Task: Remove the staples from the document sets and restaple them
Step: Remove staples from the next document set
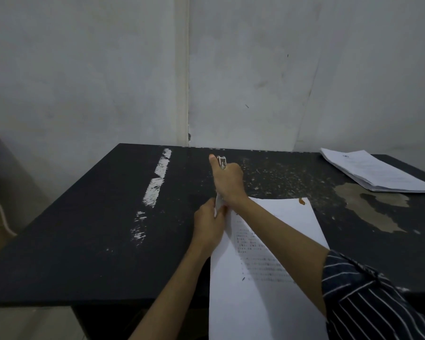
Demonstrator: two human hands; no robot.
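Your right hand (228, 184) is curled round a small silver metal stapler (221, 161). Its tip shows past your knuckles and points away from you, toward the wall. Your left hand (207, 225) sits just nearer you, touching the right, and its fingers pinch the top-left corner of the white printed document set (275, 241) — the coming move turns on that corner.

The set's long axis runs from you toward the far side, leaning a little left, and its near end overhangs the front edge of the worn black surface (96, 217). The stapler lies on much the same line, just beyond the pinched corner. Your hands hide whether its mouth is on the paper.

As I judge it, the corner has to meet the stapler squarely, so keep the left hand's pinch firm. There is open room to your left — a second stack of white papers (375, 173) lies well apart at the far right, near that edge.
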